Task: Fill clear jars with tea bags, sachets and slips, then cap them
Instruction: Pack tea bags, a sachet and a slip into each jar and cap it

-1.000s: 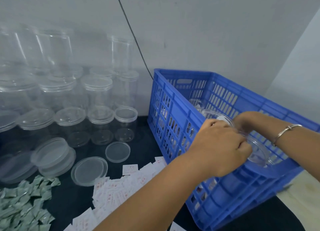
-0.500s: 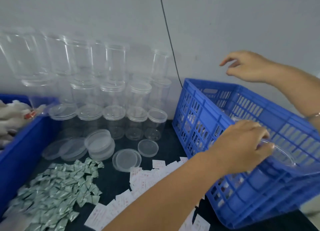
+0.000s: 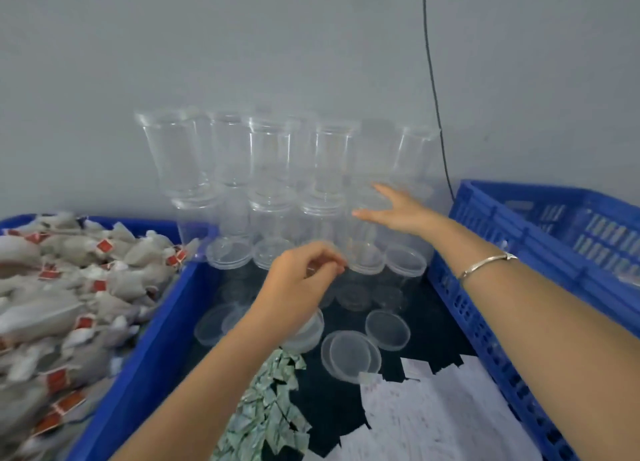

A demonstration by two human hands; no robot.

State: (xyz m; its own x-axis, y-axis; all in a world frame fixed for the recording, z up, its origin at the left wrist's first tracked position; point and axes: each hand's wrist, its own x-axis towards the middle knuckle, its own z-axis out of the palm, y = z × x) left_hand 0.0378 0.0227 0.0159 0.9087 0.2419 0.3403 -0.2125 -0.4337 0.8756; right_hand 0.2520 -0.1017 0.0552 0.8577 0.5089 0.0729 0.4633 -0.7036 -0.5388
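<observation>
The clear jars (image 3: 263, 169) stand stacked in rows against the grey wall (image 3: 242, 45) at the centre of the frame, some capped, the upper ones set on top of the lower. On the dark table (image 3: 426, 308) in front of them lie several loose clear lids (image 3: 388, 329), some overlapping.

The right hand (image 3: 398, 211) reaches in from the right of the frame to the right side of the stack. Its fingers (image 3: 379, 187) are straight and spread apart, the thumb below them, and they hold nothing. Whether they touch a jar cannot be told. A thin silver bracelet (image 3: 485, 265) sits on that wrist.

The left hand (image 3: 304, 280) comes up from the bottom centre and hangs just in front of the lower row of jars. Its fingers (image 3: 329, 256) are curled inward with the thumb close to the fingertips. Whether they pinch a clear rim there or hold nothing cannot be told.

A pile of green sachets (image 3: 270, 408) lies on the table at lower centre, partly under the left forearm, and white printed slips (image 3: 433, 419) spread out just to the right of it. A blue bin (image 3: 156, 322) at the left of the frame is heaped with tea bags (image 3: 69, 287) bearing red tags. A blue slatted crate (image 3: 519, 218) fills the right edge. A black cable (image 3: 436, 97) runs down the wall to behind the crate's corner.
</observation>
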